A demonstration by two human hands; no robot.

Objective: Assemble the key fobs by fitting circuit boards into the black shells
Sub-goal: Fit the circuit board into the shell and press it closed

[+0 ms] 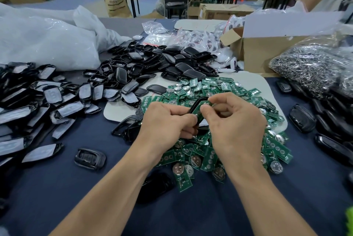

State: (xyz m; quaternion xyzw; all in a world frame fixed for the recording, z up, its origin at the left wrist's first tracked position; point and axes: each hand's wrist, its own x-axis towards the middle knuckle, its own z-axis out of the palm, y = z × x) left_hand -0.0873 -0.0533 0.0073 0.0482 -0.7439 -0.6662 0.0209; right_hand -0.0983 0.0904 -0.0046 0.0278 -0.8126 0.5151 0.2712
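hidden: we see only the top rim and one edge of the black shell [193, 106]. The rest sits behind the fingers of the left hand [168, 121]. We can't tell if the board is seated or just laid on the opening.
left grip: fingers curled round the shell, thumb on its near end.
right grip: right hand [235, 119] pinches the circuit board [202, 106] between thumb and forefinger, tilted against the shell's open face.
location: shell and board are held in the air between both hands, above the board pile [219, 90].
board pile: flat green rectangles with round silver coin-cell clips, spread on a pale sheet [116, 111] with rounded corners.
shell pile [152, 63]: glossy black, rounded-oblong, hollow, heaped behind the boards.
left heap [47, 98]: black pieces with matte grey inserts, too blurred for us to read detail.
table [76, 188]: dark blue cloth.
right edge: clear bag of shiny metal rings [309, 67], cut off at the side, with a brown cardboard box [263, 54] beside it.
near left: one black fob [89, 158] with buttons, lying alone.
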